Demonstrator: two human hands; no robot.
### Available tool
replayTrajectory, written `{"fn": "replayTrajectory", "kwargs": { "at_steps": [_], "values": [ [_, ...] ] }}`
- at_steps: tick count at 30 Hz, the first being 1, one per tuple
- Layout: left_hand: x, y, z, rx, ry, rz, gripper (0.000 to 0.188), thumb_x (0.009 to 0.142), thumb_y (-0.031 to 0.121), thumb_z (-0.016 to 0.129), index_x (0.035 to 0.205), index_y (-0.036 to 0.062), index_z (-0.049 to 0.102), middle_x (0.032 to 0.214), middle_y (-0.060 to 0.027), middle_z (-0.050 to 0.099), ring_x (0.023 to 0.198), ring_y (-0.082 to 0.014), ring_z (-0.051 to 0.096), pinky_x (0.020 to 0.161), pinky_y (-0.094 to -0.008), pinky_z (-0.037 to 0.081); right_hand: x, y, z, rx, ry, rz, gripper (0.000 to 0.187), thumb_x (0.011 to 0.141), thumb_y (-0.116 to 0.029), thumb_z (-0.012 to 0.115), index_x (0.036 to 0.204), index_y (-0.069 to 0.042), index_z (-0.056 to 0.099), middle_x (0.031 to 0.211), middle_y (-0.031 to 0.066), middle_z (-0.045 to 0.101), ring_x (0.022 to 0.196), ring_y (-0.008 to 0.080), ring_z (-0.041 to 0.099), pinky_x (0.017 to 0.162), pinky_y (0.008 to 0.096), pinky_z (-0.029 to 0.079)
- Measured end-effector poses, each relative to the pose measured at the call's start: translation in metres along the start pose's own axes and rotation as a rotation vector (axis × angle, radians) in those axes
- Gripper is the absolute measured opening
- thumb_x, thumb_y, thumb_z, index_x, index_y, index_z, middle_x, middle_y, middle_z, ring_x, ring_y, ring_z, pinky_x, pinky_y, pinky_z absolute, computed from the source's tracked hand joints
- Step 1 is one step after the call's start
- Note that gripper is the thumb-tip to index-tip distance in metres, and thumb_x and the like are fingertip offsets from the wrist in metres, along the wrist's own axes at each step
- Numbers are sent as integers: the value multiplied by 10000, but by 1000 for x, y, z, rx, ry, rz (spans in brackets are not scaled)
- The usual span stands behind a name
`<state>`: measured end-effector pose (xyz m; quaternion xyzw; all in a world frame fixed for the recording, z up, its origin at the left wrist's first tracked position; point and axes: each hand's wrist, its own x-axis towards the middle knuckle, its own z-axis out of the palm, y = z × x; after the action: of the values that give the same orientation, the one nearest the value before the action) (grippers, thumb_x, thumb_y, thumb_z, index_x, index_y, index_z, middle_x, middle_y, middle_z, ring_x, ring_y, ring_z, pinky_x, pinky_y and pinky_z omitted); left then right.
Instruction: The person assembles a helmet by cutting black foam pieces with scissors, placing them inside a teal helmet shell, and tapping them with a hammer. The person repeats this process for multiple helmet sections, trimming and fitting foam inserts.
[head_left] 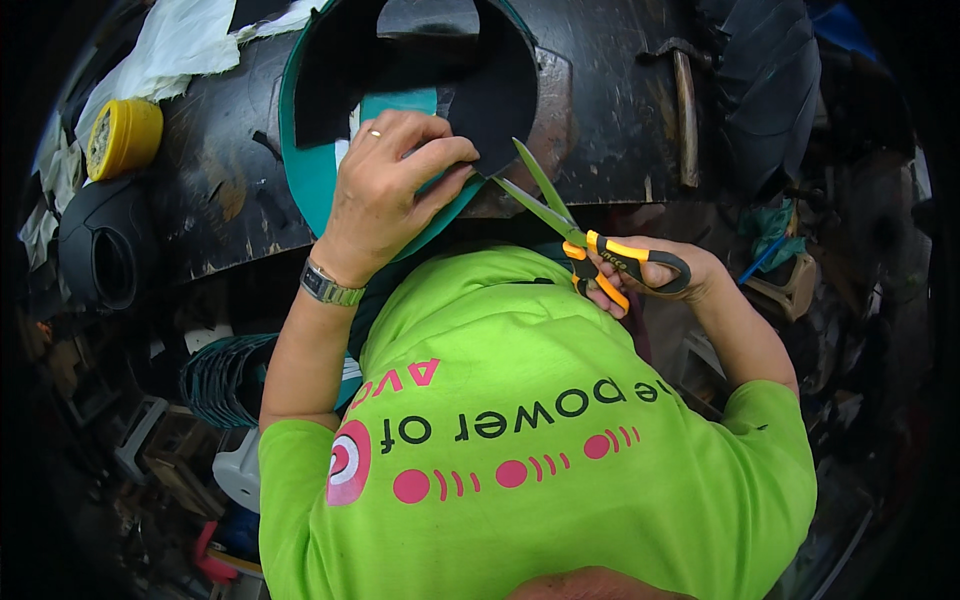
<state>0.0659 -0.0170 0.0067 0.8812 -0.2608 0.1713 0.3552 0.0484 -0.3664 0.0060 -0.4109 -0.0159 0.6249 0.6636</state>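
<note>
A curved green piece with a black lining (302, 190) lies at the near edge of the dark worktable, bent into a round shape. My left hand (395, 190) rests over its near side, thumb and fingers pinched together at the black edge. In my right hand (690, 272) is a pair of scissors (550, 208) with orange and black handles. The blades are spread apart and point up and left, their tips close to the edge beside my left fingertips. What exactly lies between those fingertips is too small to make out.
On the dark worktable (225, 190) lie a hammer (686, 120) and stacked black sheets (765, 90) at the right. White cloth (185, 50), a yellow container (128, 138) and a black ring-shaped thing (108, 248) are at the left. Below stand a stack of green-edged pieces (222, 380) and wooden stools.
</note>
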Motion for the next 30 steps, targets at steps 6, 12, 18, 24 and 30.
{"fn": "replayTrajectory", "kwargs": {
  "at_steps": [6,12,18,24,30],
  "values": [
    [-5,0,3,-87,95,-55,208,781,59,807,974,90,736,942,-48,683,756,-213,693,612,-301,536,3,-7,5,5,-10,23,909,805,-665,779,1314,41,520,943,112,649,759,141,627,688,248,522],
    [-10,0,2,107,51,178,242,726,60,806,954,115,749,867,-10,672,713,-182,672,579,-297,518,6,-15,17,-50,28,65,954,833,-670,748,1417,35,479,922,99,653,726,134,632,677,251,527],
    [-11,-1,3,124,38,192,236,718,73,800,945,121,756,846,1,665,697,-165,653,561,-297,499,18,-28,20,-60,-14,57,885,863,-653,728,1385,24,501,911,90,649,724,134,634,694,268,528],
    [-10,1,2,131,12,188,230,729,83,786,953,124,760,796,8,643,685,-155,637,558,-292,486,11,-40,24,-293,34,109,707,895,-585,730,1252,0,554,908,61,630,765,117,628,714,282,522],
    [-10,1,1,154,-36,202,209,757,87,757,962,128,761,761,15,621,668,-152,622,555,-288,472,5,-39,22,-280,70,164,616,923,-522,728,1224,-9,567,908,55,639,766,117,632,715,281,523]
  ]
}}
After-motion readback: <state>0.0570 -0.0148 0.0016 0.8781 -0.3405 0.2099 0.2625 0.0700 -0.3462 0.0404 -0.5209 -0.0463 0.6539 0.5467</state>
